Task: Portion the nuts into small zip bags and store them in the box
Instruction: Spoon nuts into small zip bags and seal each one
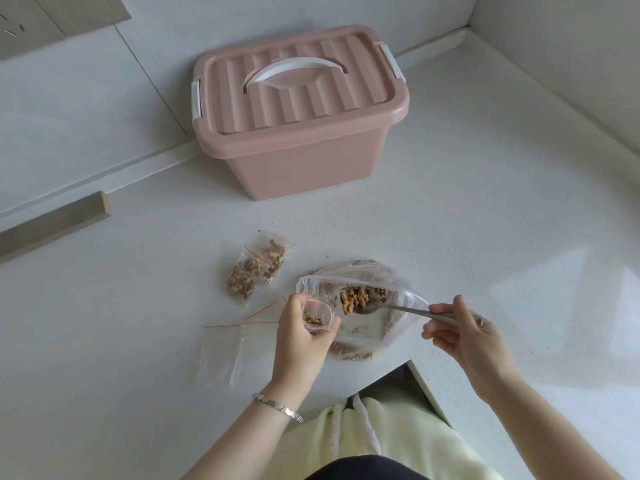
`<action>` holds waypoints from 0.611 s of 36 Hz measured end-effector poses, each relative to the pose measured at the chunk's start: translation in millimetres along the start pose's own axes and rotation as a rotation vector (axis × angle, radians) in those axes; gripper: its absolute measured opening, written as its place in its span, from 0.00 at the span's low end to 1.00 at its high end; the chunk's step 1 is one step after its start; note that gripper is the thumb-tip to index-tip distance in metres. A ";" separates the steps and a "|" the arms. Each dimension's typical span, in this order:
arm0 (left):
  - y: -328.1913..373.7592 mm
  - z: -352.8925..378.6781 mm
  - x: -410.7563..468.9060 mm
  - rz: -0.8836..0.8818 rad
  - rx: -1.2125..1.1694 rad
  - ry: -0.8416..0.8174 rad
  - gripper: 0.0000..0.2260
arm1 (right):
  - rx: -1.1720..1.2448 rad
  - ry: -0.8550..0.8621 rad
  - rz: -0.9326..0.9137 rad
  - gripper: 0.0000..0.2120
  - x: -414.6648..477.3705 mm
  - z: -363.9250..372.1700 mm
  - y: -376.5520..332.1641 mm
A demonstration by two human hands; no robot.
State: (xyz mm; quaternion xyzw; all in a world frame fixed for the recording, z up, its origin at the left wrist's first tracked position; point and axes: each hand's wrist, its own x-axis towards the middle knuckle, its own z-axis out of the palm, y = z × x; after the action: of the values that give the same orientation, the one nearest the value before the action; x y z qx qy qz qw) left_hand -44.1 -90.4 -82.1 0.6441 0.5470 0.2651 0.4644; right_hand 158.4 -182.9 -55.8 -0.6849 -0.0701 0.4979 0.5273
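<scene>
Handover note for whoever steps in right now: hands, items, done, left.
Left hand: holds a small zip bag open, a few nuts inside.
Right hand: holds a spoon loaded with nuts over the big nut bag.
Done: two filled bags lying left of the big bag.
Left: fill this bag, seal it, fill the empty bags, open the closed pink box, store all.

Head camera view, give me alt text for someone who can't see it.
A left hand holds a small zip bag open while the right hand lifts a spoon of walnuts from a large plastic bag. Two filled bags lie nearby; the pink box behind stays lidded.
</scene>
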 end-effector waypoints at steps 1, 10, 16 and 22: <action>-0.9 1.6 0.4 -0.010 0.010 -0.006 0.14 | 0.011 -0.006 -0.018 0.20 -1.7 1.2 -3.2; 2.0 10.0 2.2 -0.067 0.036 -0.034 0.14 | -0.005 -0.041 -0.234 0.19 -27.1 23.8 -23.0; 11.2 9.4 2.9 -0.063 -0.030 -0.055 0.14 | -0.229 -0.060 -0.479 0.17 -40.3 32.8 -22.6; 11.7 9.4 3.2 -0.022 -0.008 -0.044 0.12 | -0.479 -0.066 -0.737 0.20 -47.0 30.3 -19.9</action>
State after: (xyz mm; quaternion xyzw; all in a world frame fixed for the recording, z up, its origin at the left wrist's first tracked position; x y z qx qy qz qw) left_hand -29.9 -90.0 -76.3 0.6418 0.5424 0.2479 0.4821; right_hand 120.9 -183.6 -9.9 -0.7008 -0.4399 0.2677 0.4937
